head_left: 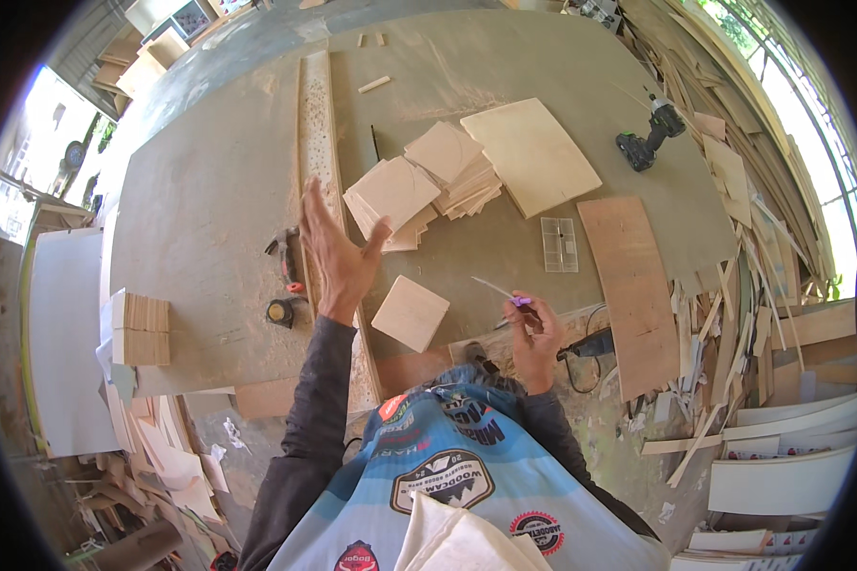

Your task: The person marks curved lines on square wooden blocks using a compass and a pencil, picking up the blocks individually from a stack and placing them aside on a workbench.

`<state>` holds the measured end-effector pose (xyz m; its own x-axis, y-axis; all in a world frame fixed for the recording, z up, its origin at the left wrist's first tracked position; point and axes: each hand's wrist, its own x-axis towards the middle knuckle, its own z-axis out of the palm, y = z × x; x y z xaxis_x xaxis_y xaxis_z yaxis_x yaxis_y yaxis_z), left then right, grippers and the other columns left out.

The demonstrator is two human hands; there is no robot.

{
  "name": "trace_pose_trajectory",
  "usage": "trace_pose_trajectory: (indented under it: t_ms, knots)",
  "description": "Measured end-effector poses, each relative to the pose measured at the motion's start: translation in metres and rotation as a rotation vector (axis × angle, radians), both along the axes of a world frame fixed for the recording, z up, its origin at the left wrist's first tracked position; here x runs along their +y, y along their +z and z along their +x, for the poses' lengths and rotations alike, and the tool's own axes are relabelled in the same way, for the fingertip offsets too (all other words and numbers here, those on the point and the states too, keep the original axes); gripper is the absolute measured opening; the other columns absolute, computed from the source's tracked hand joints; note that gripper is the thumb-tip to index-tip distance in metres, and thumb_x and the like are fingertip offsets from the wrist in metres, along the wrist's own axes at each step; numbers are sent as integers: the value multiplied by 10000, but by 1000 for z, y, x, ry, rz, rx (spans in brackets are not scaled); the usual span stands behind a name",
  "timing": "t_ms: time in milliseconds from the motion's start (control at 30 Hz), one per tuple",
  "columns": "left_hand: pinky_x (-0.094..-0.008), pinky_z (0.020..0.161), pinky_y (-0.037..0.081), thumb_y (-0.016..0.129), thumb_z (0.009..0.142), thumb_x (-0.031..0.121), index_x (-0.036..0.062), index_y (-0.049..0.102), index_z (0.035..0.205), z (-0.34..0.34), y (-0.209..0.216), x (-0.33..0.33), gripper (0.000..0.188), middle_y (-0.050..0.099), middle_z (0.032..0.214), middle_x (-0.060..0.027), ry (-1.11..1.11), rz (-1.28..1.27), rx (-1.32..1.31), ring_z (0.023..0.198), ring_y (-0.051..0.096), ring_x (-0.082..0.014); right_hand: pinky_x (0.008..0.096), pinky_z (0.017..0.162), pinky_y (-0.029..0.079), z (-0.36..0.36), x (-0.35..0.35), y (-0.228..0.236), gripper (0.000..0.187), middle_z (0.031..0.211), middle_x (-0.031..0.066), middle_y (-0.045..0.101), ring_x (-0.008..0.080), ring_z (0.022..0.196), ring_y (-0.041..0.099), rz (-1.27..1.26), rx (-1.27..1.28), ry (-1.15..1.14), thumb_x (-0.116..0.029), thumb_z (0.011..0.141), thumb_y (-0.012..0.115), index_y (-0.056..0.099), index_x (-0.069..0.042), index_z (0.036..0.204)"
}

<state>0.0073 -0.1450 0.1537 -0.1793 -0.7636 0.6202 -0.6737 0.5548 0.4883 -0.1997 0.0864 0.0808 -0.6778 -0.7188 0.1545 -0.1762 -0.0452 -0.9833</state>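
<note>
My left hand (334, 249) is raised with its fingers stretched out and nothing in it. It hovers over a long wooden strip (320, 124) dotted with holes, just left of the stacked square plywood pieces (393, 193). Closed around a slim pointed tool with a purple handle (521, 301), my right hand (537, 344) is at the near edge of the table; the tool's thin shaft points up and left. Between my hands a single square wooden piece (410, 314) lies flat. A clear divided plastic box (559, 246) rests beyond my right hand.
A pale panel (533, 152) and a reddish board (628, 295) lie on the table (209, 190), with a cordless drill (649, 138) far right. Left are a hammer (284, 259), a tape measure (281, 312) and stacked wood squares (141, 328). Offcuts (733, 314) pile up at right.
</note>
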Motion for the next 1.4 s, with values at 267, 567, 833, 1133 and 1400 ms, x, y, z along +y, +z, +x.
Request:
trace_pose_trajectory:
  t_ms: [267, 567, 833, 1133, 1400]
  knots:
    - [-450, 1017, 508, 905, 865, 248, -8, 567, 1461, 49, -58, 98, 731, 633, 1402, -173, -12, 358, 213, 1290, 605, -312, 280, 766, 590, 17, -7, 15, 205, 1066, 89, 744, 143, 875, 748, 38, 40, 137, -85, 1002, 798, 776, 11, 1182]
    - [-400, 881, 546, 924, 807, 182, 46, 611, 1426, 54, -107, 166, 706, 687, 1266, -110, 89, 451, 324, 1137, 668, -270, 325, 764, 629, 50, -60, 34, 214, 1067, 120, 745, 204, 883, 768, -15, 213, 635, -50, 984, 778, 761, 17, 1186]
    - [-394, 882, 542, 905, 757, 84, 53, 593, 1438, 50, -112, 162, 750, 691, 1235, -114, 77, 432, 356, 1113, 676, -287, 345, 743, 637, 71, -80, 26, 212, 1057, 128, 737, 224, 878, 769, -29, 406, 774, -40, 980, 767, 748, 17, 1183]
    - [-540, 1167, 388, 964, 700, 242, 83, 600, 1413, 40, -84, 167, 817, 526, 1478, -159, -22, 428, 57, 1375, 476, -395, 292, 768, 606, 49, -78, 40, 195, 1014, 69, 727, 148, 865, 742, -36, 250, 479, -86, 1007, 776, 758, 4, 1180]
    - [-445, 1069, 495, 905, 825, 391, 85, 629, 1396, 46, -63, 171, 704, 611, 1378, -143, -116, 739, 480, 1221, 606, -337, 272, 788, 580, 1, -50, 28, 234, 1016, 61, 741, 130, 875, 730, -40, -52, 122, -82, 1023, 783, 737, 46, 1213]
